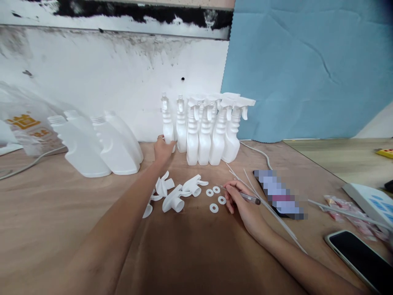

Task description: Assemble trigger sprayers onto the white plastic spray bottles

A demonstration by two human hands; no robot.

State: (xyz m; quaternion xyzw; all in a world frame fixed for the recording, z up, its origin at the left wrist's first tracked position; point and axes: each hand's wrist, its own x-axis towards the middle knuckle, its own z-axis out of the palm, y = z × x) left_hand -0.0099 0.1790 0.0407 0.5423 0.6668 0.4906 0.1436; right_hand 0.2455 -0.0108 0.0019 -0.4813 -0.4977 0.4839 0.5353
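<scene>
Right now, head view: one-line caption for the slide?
Left hand low on the leftmost spray bottle, right hand holding a pen-like tool beside flat white rings.

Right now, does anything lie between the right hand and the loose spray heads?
Yes: four flat white rings lie on the table between the right hand and the nearest loose spray head. They lie flat, so the hand could probably pass over them. Nothing taller is visible in that gap.
</scene>
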